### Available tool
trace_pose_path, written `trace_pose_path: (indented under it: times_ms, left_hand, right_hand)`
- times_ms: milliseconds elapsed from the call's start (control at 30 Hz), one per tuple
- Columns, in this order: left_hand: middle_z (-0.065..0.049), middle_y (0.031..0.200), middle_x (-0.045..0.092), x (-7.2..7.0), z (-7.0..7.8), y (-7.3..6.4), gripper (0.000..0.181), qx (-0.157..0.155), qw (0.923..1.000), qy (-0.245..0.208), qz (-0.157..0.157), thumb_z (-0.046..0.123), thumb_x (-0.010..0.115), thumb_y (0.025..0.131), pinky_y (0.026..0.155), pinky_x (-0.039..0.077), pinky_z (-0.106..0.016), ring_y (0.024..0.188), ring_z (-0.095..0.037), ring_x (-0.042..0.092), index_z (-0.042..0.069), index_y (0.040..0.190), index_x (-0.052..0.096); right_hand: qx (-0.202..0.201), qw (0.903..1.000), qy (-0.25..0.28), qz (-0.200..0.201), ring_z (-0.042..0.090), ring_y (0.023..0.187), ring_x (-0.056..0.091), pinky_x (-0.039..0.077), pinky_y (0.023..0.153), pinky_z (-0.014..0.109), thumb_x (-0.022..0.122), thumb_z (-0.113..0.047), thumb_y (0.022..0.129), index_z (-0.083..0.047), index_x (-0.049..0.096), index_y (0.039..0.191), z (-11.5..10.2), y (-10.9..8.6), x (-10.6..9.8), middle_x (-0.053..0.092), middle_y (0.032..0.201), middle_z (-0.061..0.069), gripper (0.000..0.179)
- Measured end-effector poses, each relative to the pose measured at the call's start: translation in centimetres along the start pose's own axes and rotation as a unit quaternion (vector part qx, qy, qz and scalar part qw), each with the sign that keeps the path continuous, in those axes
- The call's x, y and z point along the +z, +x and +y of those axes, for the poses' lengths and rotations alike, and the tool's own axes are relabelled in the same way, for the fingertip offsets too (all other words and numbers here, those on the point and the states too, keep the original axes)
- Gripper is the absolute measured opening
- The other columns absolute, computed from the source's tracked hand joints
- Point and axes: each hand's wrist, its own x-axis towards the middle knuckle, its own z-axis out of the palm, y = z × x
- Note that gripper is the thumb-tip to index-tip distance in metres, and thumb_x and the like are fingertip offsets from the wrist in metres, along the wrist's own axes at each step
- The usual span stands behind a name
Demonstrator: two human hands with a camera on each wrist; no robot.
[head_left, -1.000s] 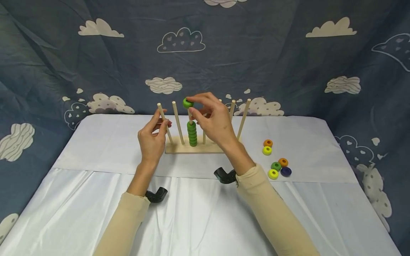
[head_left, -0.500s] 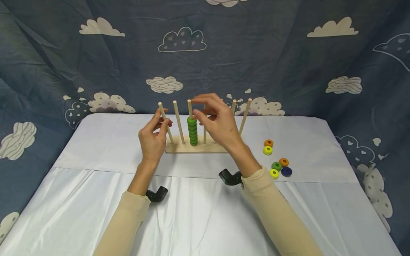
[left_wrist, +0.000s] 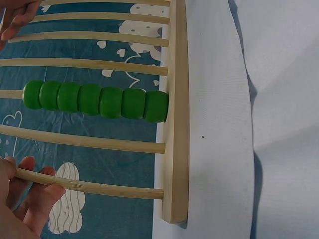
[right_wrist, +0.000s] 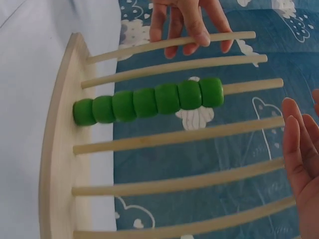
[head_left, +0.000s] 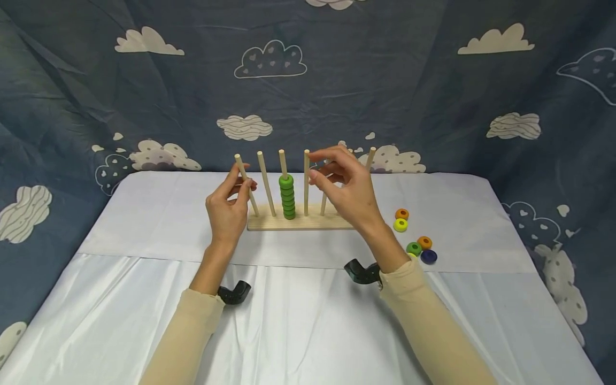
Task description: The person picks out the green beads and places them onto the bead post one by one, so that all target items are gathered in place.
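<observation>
A wooden stand (head_left: 299, 224) with several upright pegs is on the white table. Green beads (head_left: 287, 197) are stacked on its third peg from the left; bare wood shows above them, clearly seen in the right wrist view. My left hand (head_left: 227, 216) pinches the leftmost peg (left_wrist: 114, 189) between thumb and fingers. My right hand (head_left: 353, 190) holds nothing, its thumb and index finger apart and loosely bent. Those fingertips are beside the upper part of the fourth peg (head_left: 306, 184); whether they touch it I cannot tell. The right hand partly covers the pegs farther right.
Loose beads lie right of the stand: an orange bead (head_left: 401, 214) by a yellow bead (head_left: 400, 225), then a green bead (head_left: 414, 248), another orange and a dark blue bead (head_left: 429, 257). Another yellow one is mostly behind my right sleeve. A cloud-patterned cloth (head_left: 385, 96) hangs behind.
My right hand has let go of a green bead, which dropped onto the stack on the third peg. It then moved right, away from that peg. My left hand stays on the leftmost peg.
</observation>
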Motion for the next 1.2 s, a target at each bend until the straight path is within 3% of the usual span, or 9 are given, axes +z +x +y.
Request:
trace_pose_path:
  times_ms: [300, 433, 633, 800, 1000, 1200]
  left_hand:
    - [-0.013, 0.094, 0.08, 0.1, -0.1, 0.2, 0.033, 0.006, 1.0, -0.005, -0.003, 0.01, 0.067, 0.101, 0.079, 0.068, -0.035, 0.086, -0.012, 0.074, 0.009, 0.134, 0.07]
    - [-0.014, 0.094, 0.08, 0.0, 0.0, 0.2, 0.033, 0.006, 1.0, -0.005, -0.002, 0.009, 0.068, 0.101, 0.077, 0.068, -0.038, 0.086, -0.014, 0.074, 0.008, 0.134, 0.07]
    - [-0.015, 0.095, 0.08, 0.1, -0.1, 0.2, 0.035, 0.008, 0.9999, -0.005, -0.004, 0.009, 0.068, 0.101, 0.08, 0.068, -0.039, 0.086, -0.02, 0.075, 0.009, 0.136, 0.069]
    - [-0.014, 0.095, 0.08, 0.1, -0.1, 0.1, 0.035, 0.005, 1.0, -0.005, -0.004, 0.01, 0.067, 0.101, 0.079, 0.068, -0.044, 0.086, -0.018, 0.075, 0.009, 0.136, 0.069]
    - [-0.014, 0.094, 0.08, 0.1, -0.2, 0.0, 0.032, 0.0, 1.0, -0.002, 0.003, 0.011, 0.068, 0.101, 0.074, 0.069, -0.037, 0.085, -0.007, 0.072, 0.01, 0.133, 0.071]
    - [-0.014, 0.095, 0.08, 0.0, -0.2, -0.1, 0.034, 0.0, 1.0, -0.006, 0.001, 0.011, 0.068, 0.101, 0.078, 0.069, -0.036, 0.086, -0.006, 0.072, 0.009, 0.135, 0.07]
  right_hand:
    - [0.017, 0.9995, -0.027, 0.001, 0.005, 0.087, 0.069, 0.061, 0.076, 0.016, 0.076, -0.002, 0.092, -0.004, 0.073, 0.118, 0.6, -1.3, -1.8, 0.064, 0.111, 0.002, 0.026]
    - [0.022, 0.9993, -0.029, -0.002, 0.005, 0.086, 0.07, 0.061, 0.076, 0.016, 0.077, 0.0, 0.091, -0.003, 0.073, 0.116, 0.9, -1.8, -2.5, 0.063, 0.111, 0.003, 0.025]
    - [0.029, 0.9984, -0.048, 0.003, 0.004, 0.085, 0.069, 0.06, 0.075, 0.013, 0.077, 0.0, 0.091, -0.004, 0.074, 0.116, 1.4, -2.4, -3.3, 0.063, 0.106, -0.011, 0.026]
    - [0.032, 0.9983, -0.048, -0.001, 0.004, 0.088, 0.069, 0.06, 0.076, 0.014, 0.077, 0.001, 0.091, -0.004, 0.074, 0.116, 1.9, -2.9, -4.1, 0.064, 0.108, -0.006, 0.026]
    - [0.041, 0.998, -0.049, -0.004, 0.004, 0.089, 0.069, 0.06, 0.077, 0.013, 0.076, 0.002, 0.091, -0.003, 0.073, 0.118, 2.5, -3.6, -4.9, 0.063, 0.108, -0.01, 0.028]
    - [0.051, 0.9972, -0.055, -0.004, 0.004, 0.089, 0.068, 0.06, 0.077, 0.013, 0.076, 0.002, 0.092, -0.002, 0.072, 0.118, 3.0, -4.5, -5.7, 0.063, 0.108, -0.011, 0.027]
